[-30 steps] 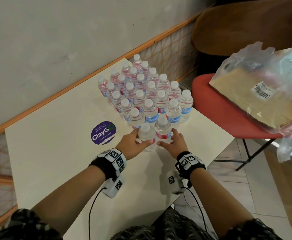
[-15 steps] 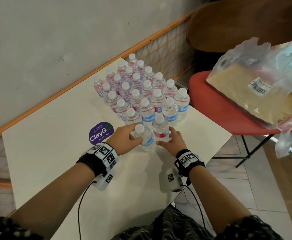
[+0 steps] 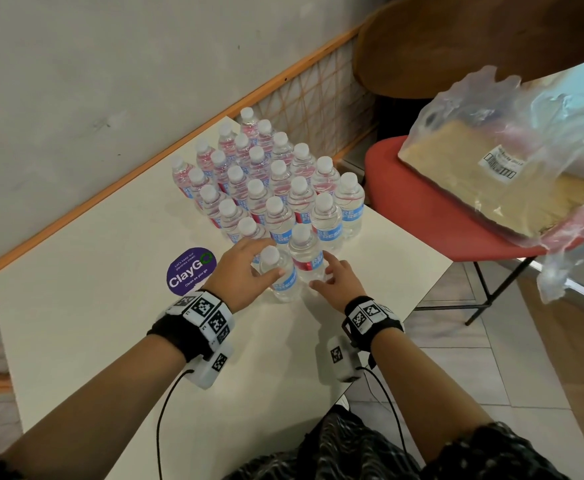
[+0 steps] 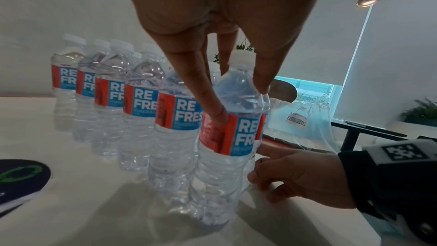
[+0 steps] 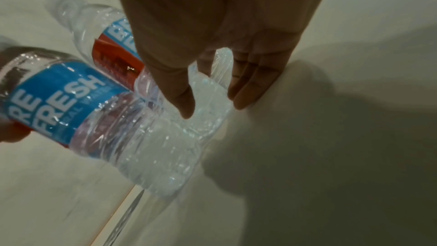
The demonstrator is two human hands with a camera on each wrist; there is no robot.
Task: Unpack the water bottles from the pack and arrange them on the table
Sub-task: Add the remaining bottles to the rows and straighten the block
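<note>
Several clear water bottles [image 3: 266, 174] with white caps and red-blue labels stand packed in rows on the white table [image 3: 93, 306]. Two more stand at the near end of the group. My left hand [image 3: 264, 261] grips the nearer bottle [image 3: 283, 278] by its shoulder, thumb in front; from the left wrist, the thumb and fingers of that hand [image 4: 236, 98] straddle the bottle [image 4: 227, 141] just under its cap. My right hand [image 3: 321, 273] holds the base of the neighbouring bottle [image 3: 306, 251], its thumb and fingers [image 5: 246, 98] on either side of that bottle [image 5: 208, 98].
A purple round sticker [image 3: 190, 271] lies on the table left of my left hand. The table's right edge runs close by the bottles. Beyond it a red chair [image 3: 422, 216] carries the torn plastic wrap and cardboard tray [image 3: 491, 174]. A wall with an orange rail [image 3: 110, 188] borders the table.
My left hand has wrapped round the nearer bottle's top, its thumb now in front, and that bottle sits a little nearer to me. The right hand stays at the other bottle's base.
</note>
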